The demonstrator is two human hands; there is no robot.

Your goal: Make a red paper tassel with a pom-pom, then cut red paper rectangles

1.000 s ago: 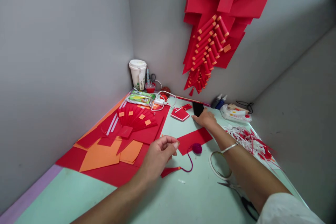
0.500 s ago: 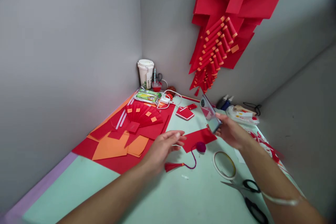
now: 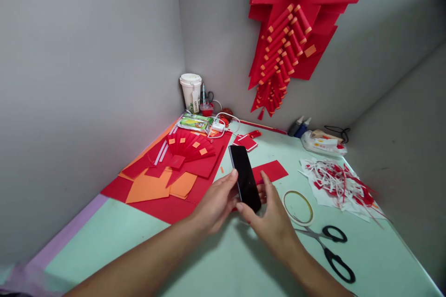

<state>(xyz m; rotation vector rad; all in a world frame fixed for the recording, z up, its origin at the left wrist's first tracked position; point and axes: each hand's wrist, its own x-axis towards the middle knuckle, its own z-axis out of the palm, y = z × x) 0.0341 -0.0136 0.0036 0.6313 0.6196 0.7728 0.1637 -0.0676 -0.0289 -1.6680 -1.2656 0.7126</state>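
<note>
A black phone (image 3: 245,177) with a dark screen is held upright over the pale green table (image 3: 244,260), in front of me. My left hand (image 3: 216,202) grips its left edge with thumb and fingers. My right hand (image 3: 272,218) holds its lower right side, thumb at the bottom corner. Behind the phone lies a red paper strip (image 3: 273,170). The purple cord with its tassel is hidden behind my hands.
A tape roll (image 3: 298,206) and black scissors (image 3: 331,248) lie to the right. Red and orange paper sheets with a folded fan (image 3: 184,148) cover the left. Paper scraps (image 3: 334,181), glue bottles (image 3: 299,126), a cup (image 3: 191,90) and a red wall decoration (image 3: 289,41) stand further back.
My right hand lifted the phone from the far side of the table and brought it near me. My left hand moved up from the tassel and took hold of the phone too.
</note>
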